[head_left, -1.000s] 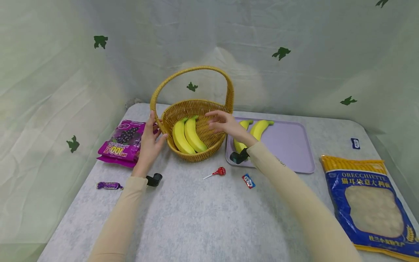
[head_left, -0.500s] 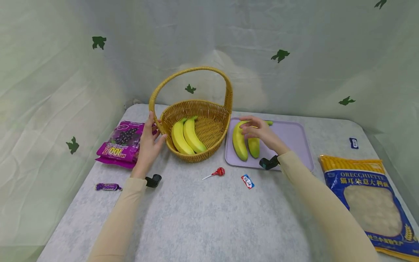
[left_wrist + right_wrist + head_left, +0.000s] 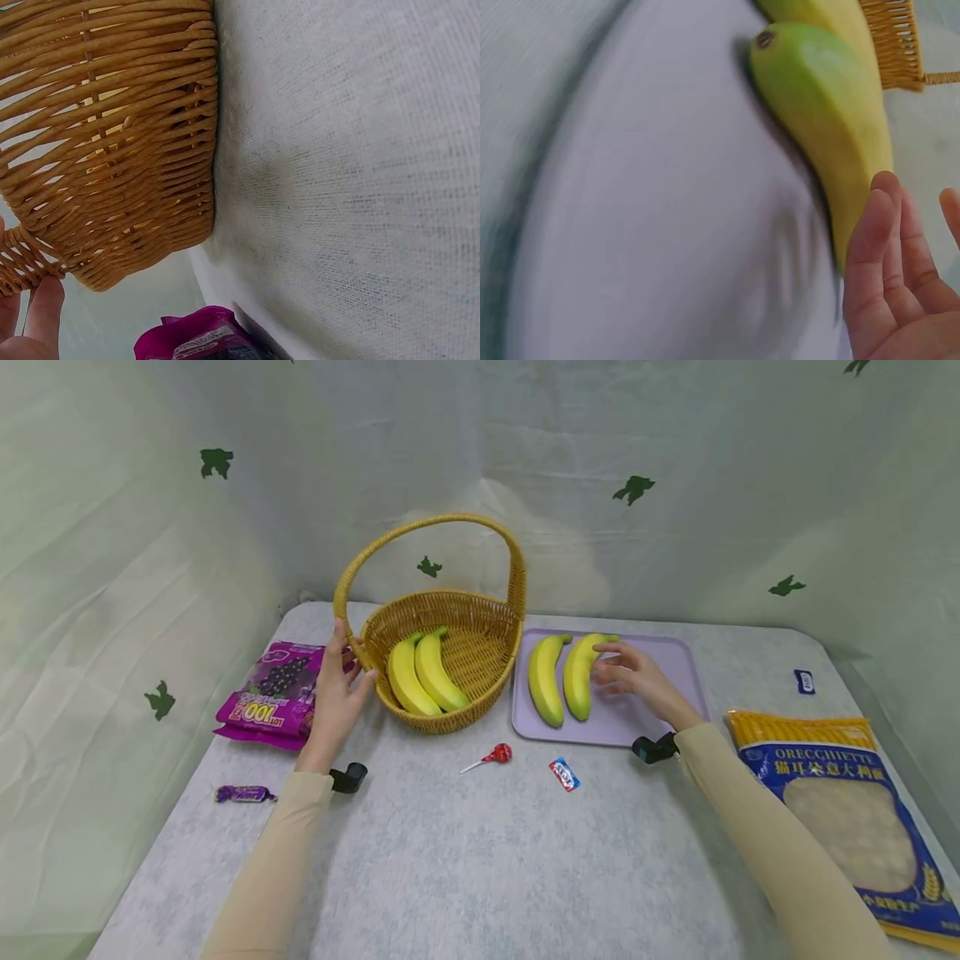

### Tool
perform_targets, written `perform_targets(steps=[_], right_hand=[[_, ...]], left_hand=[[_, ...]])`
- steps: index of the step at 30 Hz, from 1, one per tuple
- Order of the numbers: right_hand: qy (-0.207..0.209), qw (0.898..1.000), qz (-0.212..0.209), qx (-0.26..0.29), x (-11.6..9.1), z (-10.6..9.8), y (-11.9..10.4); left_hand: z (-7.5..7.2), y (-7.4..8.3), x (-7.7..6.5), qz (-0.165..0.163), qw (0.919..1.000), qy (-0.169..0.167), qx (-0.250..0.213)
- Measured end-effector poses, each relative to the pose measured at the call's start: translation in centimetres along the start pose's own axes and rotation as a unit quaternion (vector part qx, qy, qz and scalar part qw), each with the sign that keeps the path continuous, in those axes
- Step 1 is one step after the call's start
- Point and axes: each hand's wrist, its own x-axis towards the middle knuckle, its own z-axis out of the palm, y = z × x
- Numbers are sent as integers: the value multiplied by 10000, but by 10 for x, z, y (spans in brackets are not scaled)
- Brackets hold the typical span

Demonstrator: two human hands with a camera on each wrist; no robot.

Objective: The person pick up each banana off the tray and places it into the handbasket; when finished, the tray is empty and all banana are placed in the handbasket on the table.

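A brown wicker basket (image 3: 480,706) with a tall arched handle stands at the back, with two bananas (image 3: 429,672) lying in its left part. My left hand (image 3: 339,689) grips the handle's base at the basket's left side; in the left wrist view the thumb (image 3: 46,311) presses against the weave there. To the right, a lilac tray (image 3: 660,693) bears a left banana (image 3: 545,681) and a right banana (image 3: 579,677). My right hand (image 3: 637,675) is over the tray, its relaxed fingers right at the right banana's side, holding nothing.
A purple grape candy bag (image 3: 270,693) lies left of the basket, a purple wrapped candy (image 3: 244,793) before it. A red lollipop (image 3: 498,753) and a small red-blue packet (image 3: 564,774) lie in front. An orecchiette bag (image 3: 847,818) and a small blue packet (image 3: 805,682) lie right.
My right hand has moved right, from over the basket, across the left banana, to beside the right banana on the tray. My left hand has kept its grip on the basket.
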Motion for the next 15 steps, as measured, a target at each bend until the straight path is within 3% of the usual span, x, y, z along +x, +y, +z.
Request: perform_targets(steps=[15], right_hand=[[-306,9980,430,-339,5,4,6]], left_hand=[[1,-3,0,74,10000,15,-20]])
